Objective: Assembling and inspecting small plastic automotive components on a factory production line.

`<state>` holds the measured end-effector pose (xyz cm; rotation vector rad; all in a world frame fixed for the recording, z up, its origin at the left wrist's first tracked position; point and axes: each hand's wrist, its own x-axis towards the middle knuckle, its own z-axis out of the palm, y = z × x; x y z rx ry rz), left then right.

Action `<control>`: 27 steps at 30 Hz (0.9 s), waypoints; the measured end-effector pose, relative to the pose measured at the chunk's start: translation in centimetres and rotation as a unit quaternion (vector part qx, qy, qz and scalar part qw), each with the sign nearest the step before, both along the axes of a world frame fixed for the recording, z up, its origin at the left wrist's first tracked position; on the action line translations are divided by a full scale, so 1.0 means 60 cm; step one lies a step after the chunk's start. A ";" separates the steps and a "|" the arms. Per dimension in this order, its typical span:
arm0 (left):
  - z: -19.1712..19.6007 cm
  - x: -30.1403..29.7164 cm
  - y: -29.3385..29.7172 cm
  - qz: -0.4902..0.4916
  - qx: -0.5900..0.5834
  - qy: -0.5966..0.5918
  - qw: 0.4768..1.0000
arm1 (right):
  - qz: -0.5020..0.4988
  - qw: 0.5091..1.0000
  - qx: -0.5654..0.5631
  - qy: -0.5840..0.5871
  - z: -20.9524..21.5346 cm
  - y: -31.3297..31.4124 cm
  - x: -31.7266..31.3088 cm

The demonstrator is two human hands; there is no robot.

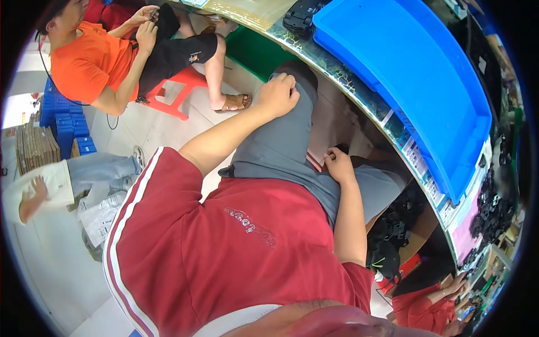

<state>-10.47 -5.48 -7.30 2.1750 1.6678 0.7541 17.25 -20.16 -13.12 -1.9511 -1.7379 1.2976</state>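
My left hand [279,95] lies on my left knee, over the grey shorts [269,149]. Its fingers are curled in, and I see nothing in them. Lower on the right, my right hand [339,164] rests by the inner edge of my right thigh with bent fingers. Whether those fingertips hold anything is hidden. Both hands are below the table edge, apart from the large blue plastic tray [404,62] on the table.
The curved table edge [387,115] runs close past my knees. Black parts [494,216] lie beyond the tray. A green bin [255,53] stands under the table. At left, a person in orange [90,62] handles a small item near a red stool [177,90]; another person in red [424,309] works lower right.
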 end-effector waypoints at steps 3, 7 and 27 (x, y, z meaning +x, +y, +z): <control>-0.005 -0.005 -0.001 -0.002 0.004 -0.001 1.000 | 0.000 1.000 0.006 0.003 -0.001 0.004 0.001; -0.002 -0.001 -0.001 0.001 -0.002 -0.002 1.000 | 0.012 0.999 0.044 -0.012 -0.019 -0.003 0.005; 0.000 0.005 0.003 0.002 0.006 0.013 1.000 | 0.001 1.000 0.002 0.010 -0.004 0.006 0.003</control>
